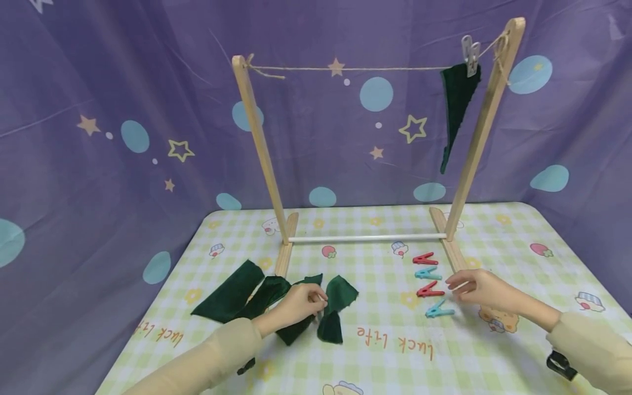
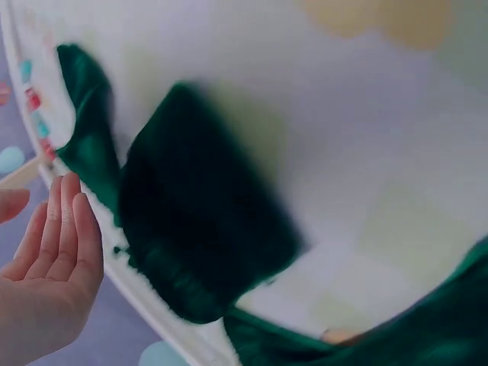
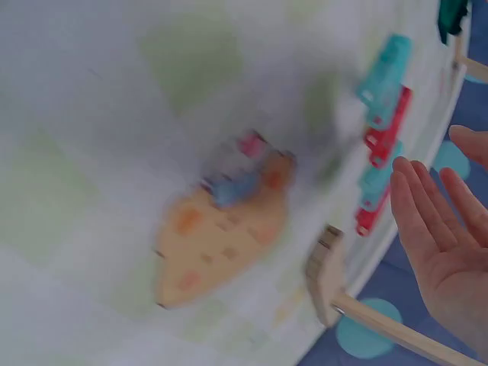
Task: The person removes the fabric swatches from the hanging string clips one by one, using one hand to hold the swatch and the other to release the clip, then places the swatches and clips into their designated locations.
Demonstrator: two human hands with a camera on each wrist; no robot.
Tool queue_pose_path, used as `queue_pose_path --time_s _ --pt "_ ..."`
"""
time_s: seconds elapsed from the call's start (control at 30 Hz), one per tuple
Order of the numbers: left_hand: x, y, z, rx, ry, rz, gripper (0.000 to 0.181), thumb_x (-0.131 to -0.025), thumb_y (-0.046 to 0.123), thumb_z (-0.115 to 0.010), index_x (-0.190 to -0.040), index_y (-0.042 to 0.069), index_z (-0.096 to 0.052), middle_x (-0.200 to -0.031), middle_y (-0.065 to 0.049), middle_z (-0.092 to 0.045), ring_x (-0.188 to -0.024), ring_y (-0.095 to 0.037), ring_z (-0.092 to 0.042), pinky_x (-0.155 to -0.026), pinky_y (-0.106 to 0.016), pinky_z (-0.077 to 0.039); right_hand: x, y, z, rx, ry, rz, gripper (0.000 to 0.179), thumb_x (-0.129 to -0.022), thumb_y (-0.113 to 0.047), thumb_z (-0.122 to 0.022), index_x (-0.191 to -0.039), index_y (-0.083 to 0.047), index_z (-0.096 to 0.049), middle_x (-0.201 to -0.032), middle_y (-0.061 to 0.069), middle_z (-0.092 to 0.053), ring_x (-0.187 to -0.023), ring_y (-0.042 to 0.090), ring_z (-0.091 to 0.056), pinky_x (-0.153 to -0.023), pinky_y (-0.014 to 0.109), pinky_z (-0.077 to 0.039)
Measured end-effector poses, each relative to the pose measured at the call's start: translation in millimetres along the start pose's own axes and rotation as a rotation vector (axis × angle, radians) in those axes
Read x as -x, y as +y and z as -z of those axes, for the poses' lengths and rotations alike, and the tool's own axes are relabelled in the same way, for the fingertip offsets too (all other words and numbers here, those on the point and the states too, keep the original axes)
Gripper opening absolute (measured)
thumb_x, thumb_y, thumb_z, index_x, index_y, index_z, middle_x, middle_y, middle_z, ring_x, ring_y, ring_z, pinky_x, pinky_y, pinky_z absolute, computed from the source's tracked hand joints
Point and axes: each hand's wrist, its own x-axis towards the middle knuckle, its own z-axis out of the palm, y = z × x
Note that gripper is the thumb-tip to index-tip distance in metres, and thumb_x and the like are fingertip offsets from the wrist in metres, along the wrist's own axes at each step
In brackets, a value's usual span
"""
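My left hand [image 1: 300, 303] hovers over several dark green cloth pieces [image 1: 229, 293] on the left of the table. Its fingers are loosely bent, and the left wrist view shows a gap between thumb and fingers with nothing held. Closest to its fingertips is a two-lobed green cloth [image 1: 340, 295], narrowed in the middle. My right hand [image 1: 484, 289] is just right of a column of clothespins: a red clothespin [image 1: 430, 289] and a teal clothespin [image 1: 439, 309] in front, another red and teal pair behind. In the right wrist view its fingers are extended and hold nothing.
Behind the hands stands a wooden frame [image 1: 476, 142] with a twine line [image 1: 390, 69] between its posts. A silvery clip [image 1: 472, 59] pins a tapering green cloth [image 1: 459, 99] at the line's right end. A white rod [image 1: 367, 238] joins the feet.
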Motion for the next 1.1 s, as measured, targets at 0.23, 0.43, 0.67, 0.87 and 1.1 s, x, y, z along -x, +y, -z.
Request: queue_pose_path --time_s 0.23,0.43,0.67,0.87,1.1 --pt "-14.1 17.9 17.4 -0.035 0.052 -0.056 0.015 -0.086 0.011 -0.056 -0.093 0.000 -0.063 -0.072 -0.003 -0.062 -0.063 -0.014 -0.057 -0.056 -0.021 -0.045 -9.7 -15 21 0.075 0.088 0.073 0.029 -0.082 -0.003 -0.060 -0.107 0.011 -0.054 -0.096 0.025 -0.060 -0.083 0.008 -0.062 -0.064 0.024 -0.051" --pt "-28.1 34.6 25.4 -0.072 0.125 -0.054 0.015 -0.086 0.015 -0.057 -0.094 0.005 -0.064 -0.077 0.000 -0.062 -0.068 -0.010 -0.055 -0.062 -0.022 -0.045 -16.3 -33 36 0.107 0.152 0.080 0.029 -0.083 -0.003 -0.059 -0.109 0.009 -0.054 -0.096 0.023 -0.061 -0.082 0.003 -0.061 -0.063 0.024 -0.051" --pt "-46.1 50.5 26.9 -0.046 0.141 -0.065 0.015 -0.087 0.018 -0.057 -0.096 0.010 -0.065 -0.083 0.000 -0.063 -0.075 -0.012 -0.056 -0.067 -0.024 -0.045 -20.7 -56 57 0.178 0.263 0.072 0.027 -0.084 -0.008 -0.059 -0.108 0.004 -0.057 -0.100 0.021 -0.061 -0.082 0.000 -0.059 -0.066 0.022 -0.050" --pt "-60.5 64.4 26.1 -0.006 0.128 -0.062 0.018 -0.088 0.022 -0.055 -0.100 0.013 -0.064 -0.090 0.001 -0.062 -0.080 -0.011 -0.055 -0.070 -0.025 -0.045 -23.3 -70 75 0.236 0.321 0.067 0.027 -0.086 -0.010 -0.058 -0.109 0.003 -0.057 -0.102 0.020 -0.061 -0.081 -0.006 -0.057 -0.066 0.019 -0.049" --pt "-76.7 86.0 24.3 0.020 0.166 -0.087 0.019 -0.088 0.022 -0.055 -0.102 0.011 -0.063 -0.093 -0.001 -0.062 -0.082 -0.012 -0.056 -0.070 -0.023 -0.046 -22.7 -89 93 0.272 0.368 0.003 0.028 -0.087 -0.016 -0.058 -0.112 -0.003 -0.058 -0.103 0.014 -0.062 -0.082 -0.008 -0.055 -0.065 0.015 -0.046"
